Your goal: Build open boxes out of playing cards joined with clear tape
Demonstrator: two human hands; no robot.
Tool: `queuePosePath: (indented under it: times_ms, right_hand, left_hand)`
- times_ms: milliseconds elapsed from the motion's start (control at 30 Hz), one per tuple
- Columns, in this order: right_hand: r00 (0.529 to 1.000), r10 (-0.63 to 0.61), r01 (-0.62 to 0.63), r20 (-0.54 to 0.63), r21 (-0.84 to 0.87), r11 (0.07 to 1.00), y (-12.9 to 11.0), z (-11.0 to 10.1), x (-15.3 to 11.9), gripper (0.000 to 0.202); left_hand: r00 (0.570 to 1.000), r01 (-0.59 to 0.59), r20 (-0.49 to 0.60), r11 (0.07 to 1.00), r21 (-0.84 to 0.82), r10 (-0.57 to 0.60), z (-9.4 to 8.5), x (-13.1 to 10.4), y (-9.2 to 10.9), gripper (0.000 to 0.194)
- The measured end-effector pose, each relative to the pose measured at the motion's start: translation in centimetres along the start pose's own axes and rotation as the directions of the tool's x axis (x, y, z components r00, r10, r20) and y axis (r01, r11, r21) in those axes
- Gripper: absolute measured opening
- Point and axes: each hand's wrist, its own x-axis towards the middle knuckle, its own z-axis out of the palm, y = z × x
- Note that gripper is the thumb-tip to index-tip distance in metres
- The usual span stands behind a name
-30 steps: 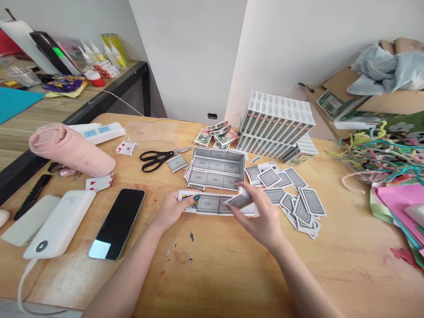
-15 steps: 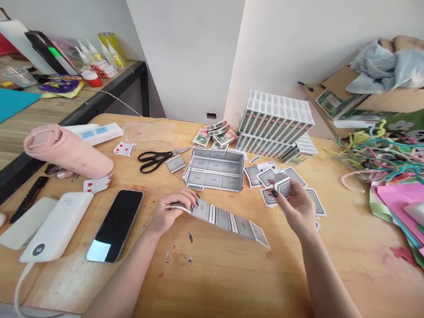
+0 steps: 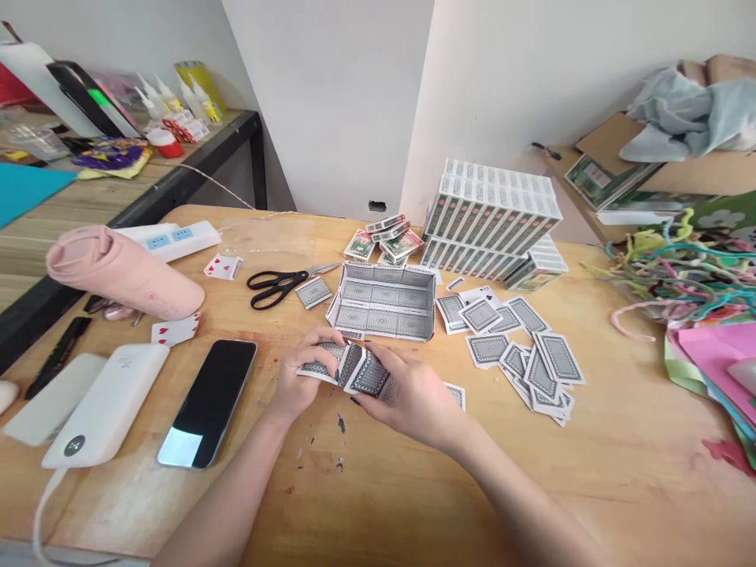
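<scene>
My left hand [image 3: 307, 370] is closed on the left end of a strip of joined playing cards [image 3: 322, 362]. From the right, my right hand [image 3: 407, 386] grips a folded card [image 3: 369, 374] against the strip, fingers above and thumb below. The strip's far end shows beyond my right hand. Just behind my hands lies an open tray made of cards [image 3: 387, 298], grey patterned backs facing up. Loose cards [image 3: 487, 349] are scattered to the right of the tray.
Scissors [image 3: 277, 287] and a single card lie left of the tray. Stacked card boxes [image 3: 490, 220] stand at the back. A phone [image 3: 209, 402], white power bank [image 3: 109, 402] and pink tumbler [image 3: 130, 276] are on the left; colourful pipe cleaners [image 3: 691, 283] are at the right.
My right hand has moved left with the folded card, from above the loose cards to the strip. The loose cards it covered now show.
</scene>
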Motion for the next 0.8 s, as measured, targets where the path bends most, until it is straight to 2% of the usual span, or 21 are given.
queuePosePath:
  times_ms: [167, 400, 500, 667, 800]
  right_hand:
    - [1.0, -0.009, 0.009, 0.006, -0.058, 0.998, 0.0, 1.2, 0.6, 0.06]
    - [0.999, -0.013, 0.012, -0.035, -0.023, 1.0, 0.2, 2.0, 1.0, 0.06]
    - [0.998, 0.0, -0.002, -0.056, -0.033, 0.999, 0.3, 1.8, 1.2, 0.055]
    - [0.999, 0.032, -0.03, 0.018, -0.071, 0.997, -0.2, 0.9, 1.4, 0.043]
    - [0.995, 0.058, -0.056, 0.076, -0.026, 0.998, -0.4, 0.0, 1.5, 0.037]
  left_hand:
    - [1.0, -0.002, 0.009, 0.999, -0.05, 0.003, 0.2, -0.1, -0.3, 0.03]
    - [0.999, 0.037, 0.018, 0.995, -0.095, -0.036, 0.3, -0.3, -0.5, 0.031]
    - [0.999, 0.028, 0.018, 0.995, -0.091, -0.027, 0.3, -0.1, -0.2, 0.032]
    - [0.999, 0.039, 0.035, 0.996, -0.082, -0.036, 0.2, -0.1, -0.1, 0.03]
    - [0.998, 0.051, 0.039, 0.995, -0.083, -0.048, 0.2, -0.3, -0.5, 0.03]
